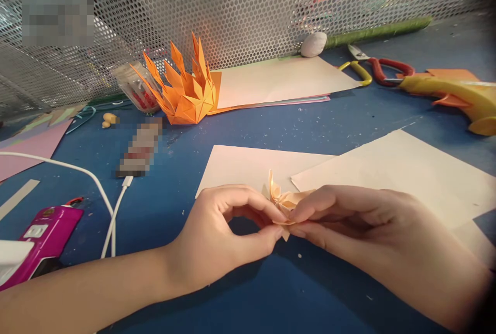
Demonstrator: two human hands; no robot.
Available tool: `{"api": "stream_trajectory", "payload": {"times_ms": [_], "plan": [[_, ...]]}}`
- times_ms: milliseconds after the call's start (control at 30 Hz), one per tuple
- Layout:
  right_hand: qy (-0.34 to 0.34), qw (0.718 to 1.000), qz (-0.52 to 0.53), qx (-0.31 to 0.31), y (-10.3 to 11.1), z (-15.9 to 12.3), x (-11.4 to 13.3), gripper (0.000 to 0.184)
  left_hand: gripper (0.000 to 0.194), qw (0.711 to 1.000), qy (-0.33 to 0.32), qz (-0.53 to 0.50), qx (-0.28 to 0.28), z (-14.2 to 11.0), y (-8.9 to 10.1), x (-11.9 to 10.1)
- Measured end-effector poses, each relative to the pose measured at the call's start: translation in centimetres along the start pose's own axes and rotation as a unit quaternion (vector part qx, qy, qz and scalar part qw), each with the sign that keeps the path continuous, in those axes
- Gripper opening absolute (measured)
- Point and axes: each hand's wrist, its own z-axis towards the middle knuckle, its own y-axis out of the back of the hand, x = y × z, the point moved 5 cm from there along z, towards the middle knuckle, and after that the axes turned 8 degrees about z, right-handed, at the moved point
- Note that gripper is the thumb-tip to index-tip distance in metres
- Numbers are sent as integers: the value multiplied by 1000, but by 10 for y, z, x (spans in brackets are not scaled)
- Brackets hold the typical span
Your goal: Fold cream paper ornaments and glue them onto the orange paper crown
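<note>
Between my two hands is a small pale-orange folded paper piece [289, 199], its pointed petals sticking up and one tip hanging below. My left hand [236, 220] pinches its left side between thumb and fingers. From the right, my right hand [360, 225] pinches the same piece, the fingertips of both hands nearly meeting. My fingers hide much of the folds. Just behind lie cream paper sheets [403, 173], partly overlapping on the blue table [248, 298].
An orange origami flower [189, 99] stands at the back beside stacked paper [279, 86] and a tilted jar [135, 86]. Red-handled scissors [387, 67] and a yellow tool [445, 91] lie right. Left are white cables [112, 215] and a magenta power strip [54, 230].
</note>
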Motion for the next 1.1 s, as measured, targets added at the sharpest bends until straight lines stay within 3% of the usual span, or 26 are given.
{"api": "stream_trajectory", "payload": {"times_ms": [267, 467, 633, 800, 1100], "plan": [[-46, 999, 11, -3, -1, 1, 0, 25, 22, 999, 33, -26, 34, 0, -1, 5], [-85, 995, 34, -45, -4, -3, -1, 31, 10, 997, -37, 67, -18, -2, 0, 1], [-7, 998, -65, -14, 0, -3, -1, 19, 15, 988, -106, 106, -38, -5, -1, -6], [108, 980, -166, -8, 2, -4, 5, 16, 20, 992, -85, 94, -28, -4, -1, -6], [126, 977, -173, -6, 1, -3, 10, 21, 20, 995, -65, 71, -21, -3, 0, -5]]}}
